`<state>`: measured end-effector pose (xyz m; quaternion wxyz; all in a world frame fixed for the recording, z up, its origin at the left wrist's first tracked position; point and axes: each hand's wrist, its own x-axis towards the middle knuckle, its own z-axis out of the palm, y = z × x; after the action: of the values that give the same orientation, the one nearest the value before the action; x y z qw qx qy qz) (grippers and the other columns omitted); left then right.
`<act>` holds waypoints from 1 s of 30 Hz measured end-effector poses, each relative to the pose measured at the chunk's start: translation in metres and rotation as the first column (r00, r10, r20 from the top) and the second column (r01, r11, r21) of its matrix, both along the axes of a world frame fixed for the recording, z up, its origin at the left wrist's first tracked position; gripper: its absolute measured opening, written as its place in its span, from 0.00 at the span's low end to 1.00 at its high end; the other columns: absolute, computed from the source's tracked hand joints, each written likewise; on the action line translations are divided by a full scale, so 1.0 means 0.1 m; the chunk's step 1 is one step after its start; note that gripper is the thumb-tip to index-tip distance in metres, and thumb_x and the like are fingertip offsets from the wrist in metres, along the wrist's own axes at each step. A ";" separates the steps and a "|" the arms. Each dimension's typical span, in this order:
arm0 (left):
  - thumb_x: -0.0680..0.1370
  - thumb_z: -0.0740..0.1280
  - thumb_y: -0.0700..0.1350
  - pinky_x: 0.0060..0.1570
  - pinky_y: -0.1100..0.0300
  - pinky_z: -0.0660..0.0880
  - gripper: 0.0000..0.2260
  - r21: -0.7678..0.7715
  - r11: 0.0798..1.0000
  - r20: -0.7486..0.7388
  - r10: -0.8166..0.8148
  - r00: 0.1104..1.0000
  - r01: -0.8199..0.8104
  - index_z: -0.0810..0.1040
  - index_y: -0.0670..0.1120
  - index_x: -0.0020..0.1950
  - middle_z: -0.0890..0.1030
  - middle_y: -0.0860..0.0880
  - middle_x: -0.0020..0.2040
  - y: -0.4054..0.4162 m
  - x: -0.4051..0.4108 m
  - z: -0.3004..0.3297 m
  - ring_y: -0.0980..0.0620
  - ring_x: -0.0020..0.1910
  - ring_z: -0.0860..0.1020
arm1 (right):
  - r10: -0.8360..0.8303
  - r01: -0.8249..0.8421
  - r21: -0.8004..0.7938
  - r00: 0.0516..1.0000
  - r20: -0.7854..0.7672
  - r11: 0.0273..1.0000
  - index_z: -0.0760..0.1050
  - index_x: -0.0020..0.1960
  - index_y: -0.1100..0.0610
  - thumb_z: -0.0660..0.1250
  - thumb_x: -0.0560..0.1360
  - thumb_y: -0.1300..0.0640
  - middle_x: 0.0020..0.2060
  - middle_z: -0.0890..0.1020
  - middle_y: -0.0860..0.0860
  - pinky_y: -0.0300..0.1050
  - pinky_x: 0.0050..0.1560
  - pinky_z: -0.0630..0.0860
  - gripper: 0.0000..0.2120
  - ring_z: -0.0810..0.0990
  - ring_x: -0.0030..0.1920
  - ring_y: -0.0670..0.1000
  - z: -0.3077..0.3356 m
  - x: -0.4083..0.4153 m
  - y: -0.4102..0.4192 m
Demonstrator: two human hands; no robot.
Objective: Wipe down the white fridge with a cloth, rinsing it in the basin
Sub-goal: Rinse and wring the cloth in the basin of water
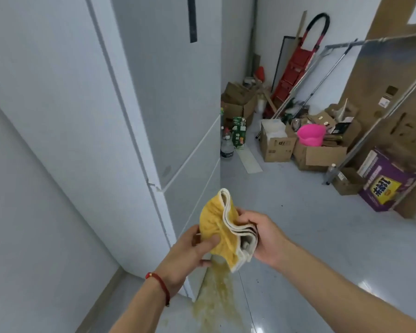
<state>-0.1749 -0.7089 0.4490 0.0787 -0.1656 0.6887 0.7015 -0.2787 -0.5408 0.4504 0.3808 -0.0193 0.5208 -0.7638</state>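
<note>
A pink bucket [310, 136] sits among open cardboard boxes [276, 143] against the far wall, beside a folded red ladder [296, 66], a purple carton [382, 186] and a clear bottle [227, 147]; a yellowish stain [216, 301] marks the grey floor [310, 236]

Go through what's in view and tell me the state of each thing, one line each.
Cloth: folded in layers, held by both hands, off the fridge.
Left hand: grips the cloth's yellow side.
Right hand: grips the folded edges.
White fridge: doors closed.
Pink bucket: tilted, sitting in a cardboard box.
Floor: yellowish reflection under the cloth.
</note>
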 end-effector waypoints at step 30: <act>0.71 0.74 0.44 0.47 0.54 0.79 0.10 0.007 -0.276 0.406 -0.877 -0.255 0.961 0.74 0.43 0.37 0.79 0.41 0.39 5.94 -1.69 -1.35 0.46 0.41 0.79 | -0.929 0.709 0.613 -0.180 -0.323 -0.350 0.84 0.56 0.60 0.62 0.79 0.72 0.45 0.86 0.52 0.30 0.45 0.75 0.15 0.80 0.42 0.37 -1.29 1.76 4.10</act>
<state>-0.3442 -0.1148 0.3137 0.6557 0.3385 0.6391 0.2170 -0.1028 -0.1310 0.3213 -0.2729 0.6335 0.4918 -0.5313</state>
